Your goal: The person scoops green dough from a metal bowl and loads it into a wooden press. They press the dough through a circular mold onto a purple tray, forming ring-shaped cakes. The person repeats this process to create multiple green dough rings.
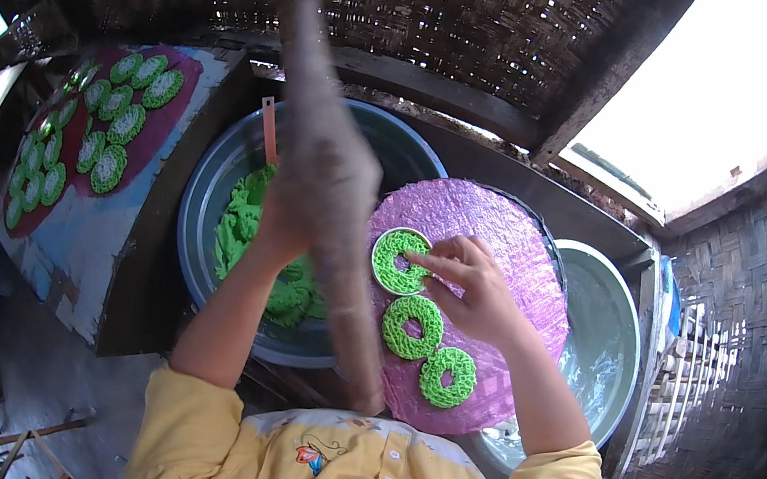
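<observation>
My left hand (324, 184), blurred, is closed round the wooden handle of a long-handled perforated scoop (301, 33). The scoop's rounded, holed head is at the far end, and the handle's near end reaches toward my shirt. My right hand (470, 279) has its fingers partly spread, with the fingertips on a green ring of dough strands (387, 259) inside a thin round metal mould (374, 276). Two more green rings, a middle one (393, 339) and a nearer one (436, 387), lie beside it on a round board covered in pink plastic (505, 361).
Left of the board, a large blue-grey basin (191, 238) holds green dough (293, 297) and an orange-handled tool (269, 129). A basin of clear liquid (605, 338) stands right. Several green rings with pale centres (126, 123) lie on a pink sheet at far left. Woven walls surround the space.
</observation>
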Demonstrator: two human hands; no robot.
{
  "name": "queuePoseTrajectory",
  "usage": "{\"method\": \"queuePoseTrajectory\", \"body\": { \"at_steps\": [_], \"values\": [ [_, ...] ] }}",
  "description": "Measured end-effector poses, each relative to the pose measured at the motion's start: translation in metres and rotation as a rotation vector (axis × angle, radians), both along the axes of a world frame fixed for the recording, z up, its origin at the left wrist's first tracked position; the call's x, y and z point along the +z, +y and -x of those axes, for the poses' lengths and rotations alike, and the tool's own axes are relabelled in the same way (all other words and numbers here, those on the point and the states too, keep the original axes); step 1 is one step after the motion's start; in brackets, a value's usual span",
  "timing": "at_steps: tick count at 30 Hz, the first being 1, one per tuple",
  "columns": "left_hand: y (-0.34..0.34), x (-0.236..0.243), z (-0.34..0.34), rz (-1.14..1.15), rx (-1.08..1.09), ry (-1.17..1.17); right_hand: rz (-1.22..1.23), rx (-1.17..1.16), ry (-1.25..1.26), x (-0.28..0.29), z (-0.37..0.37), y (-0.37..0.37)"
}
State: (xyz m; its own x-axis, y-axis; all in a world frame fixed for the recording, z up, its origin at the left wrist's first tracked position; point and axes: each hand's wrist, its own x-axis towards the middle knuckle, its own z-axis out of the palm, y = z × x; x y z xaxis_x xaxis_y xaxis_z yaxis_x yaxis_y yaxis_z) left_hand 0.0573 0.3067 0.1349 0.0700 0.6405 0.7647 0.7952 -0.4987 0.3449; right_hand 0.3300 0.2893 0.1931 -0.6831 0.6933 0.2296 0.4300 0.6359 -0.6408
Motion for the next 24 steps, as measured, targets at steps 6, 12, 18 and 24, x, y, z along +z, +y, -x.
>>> {"method": "queuePoseTrajectory", "body": {
  "at_steps": [6,12,18,24],
  "values": [
    [-0.077,-0.019,0.051,0.254,-0.386,-0.739,-0.402,-0.107,-0.23,-0.042,-0.021,-0.015],
    [-0.11,0.004,0.067,0.146,-0.461,-0.683,-0.46,-0.074,-0.29,-0.047,-0.02,-0.016],
    [-0.128,0.024,0.049,0.147,-0.288,-0.853,-0.436,-0.137,-0.268,-0.045,-0.013,-0.008],
    [-0.133,0.035,0.043,0.136,-0.262,-0.854,-0.315,-0.171,-0.169,-0.045,-0.011,-0.005]
  ]
}}
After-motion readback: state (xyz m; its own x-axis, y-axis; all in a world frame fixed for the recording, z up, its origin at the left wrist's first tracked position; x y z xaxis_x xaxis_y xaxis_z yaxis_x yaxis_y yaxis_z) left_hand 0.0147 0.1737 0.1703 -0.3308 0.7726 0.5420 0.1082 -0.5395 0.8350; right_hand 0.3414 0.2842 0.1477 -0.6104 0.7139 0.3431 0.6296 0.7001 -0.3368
